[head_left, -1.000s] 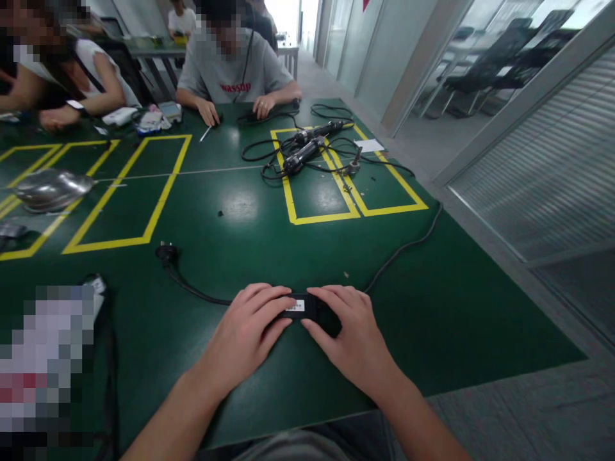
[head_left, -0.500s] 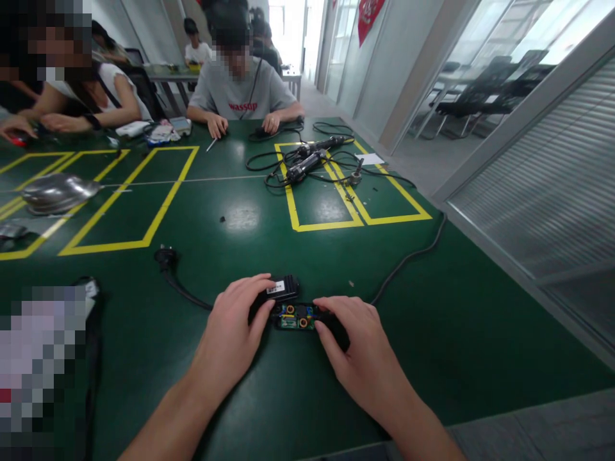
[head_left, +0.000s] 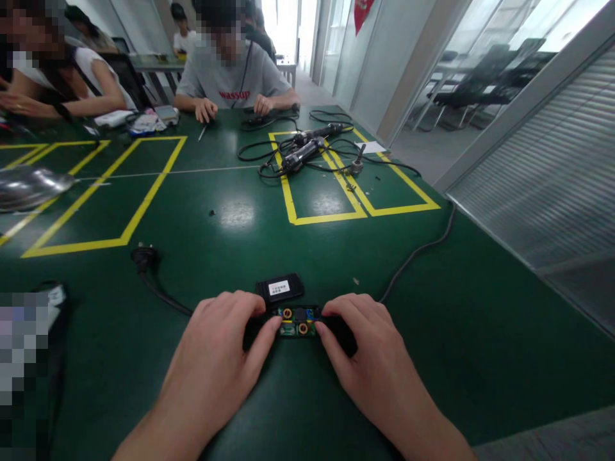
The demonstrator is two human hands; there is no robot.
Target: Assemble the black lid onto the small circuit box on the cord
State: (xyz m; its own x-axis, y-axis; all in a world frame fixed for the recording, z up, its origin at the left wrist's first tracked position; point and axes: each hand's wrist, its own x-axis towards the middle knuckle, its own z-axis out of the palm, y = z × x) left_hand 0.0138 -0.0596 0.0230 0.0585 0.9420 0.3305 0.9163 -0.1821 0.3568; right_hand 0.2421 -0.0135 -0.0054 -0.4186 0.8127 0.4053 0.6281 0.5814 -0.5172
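Grasping the open case (head_left: 295, 336) by both ends, low in the middle of the view, on the smooth, glossy green table (head_left: 480, 333). Pressing the thumb of the left hand (head_left: 211, 349) to its nine o'clock end, with the forefinger curled just beyond; unable to tell how the covered fingers lie. Pinching its three o'clock end between thumb and forefinger of the right hand (head_left: 372, 336).

Showing inside that thin black oblong shell a green board (head_left: 294, 322), set with two copper-coloured rings (head_left: 306, 328), a dark block and small yellow and blue parts. Seeing just off the case toward eleven o'clock a black cover (head_left: 293, 291), flat and oblong, with ridged ends and a white printed label (head_left: 279, 288).

Tracing a round black cord (head_left: 166, 299) from under the left hand to a chunky pronged plug (head_left: 144, 257) at ten o'clock. Following another smooth cord (head_left: 408, 258) from behind the right hand toward two o'clock, as far as the table edge.

Finding at twelve o'clock, well apart, cylindrical tools (head_left: 300, 157) among loops of thin black cable, over yellow tape (head_left: 331, 218). Spotting at one o'clock a small metal piece (head_left: 356, 166) near white paper (head_left: 371, 147). Catching at ten o'clock a shiny, rounded metal dish (head_left: 31, 189), cut by the frame. Facing, between eleven and twelve, a co-worker (head_left: 230, 83) in grey fabric with red lettering.
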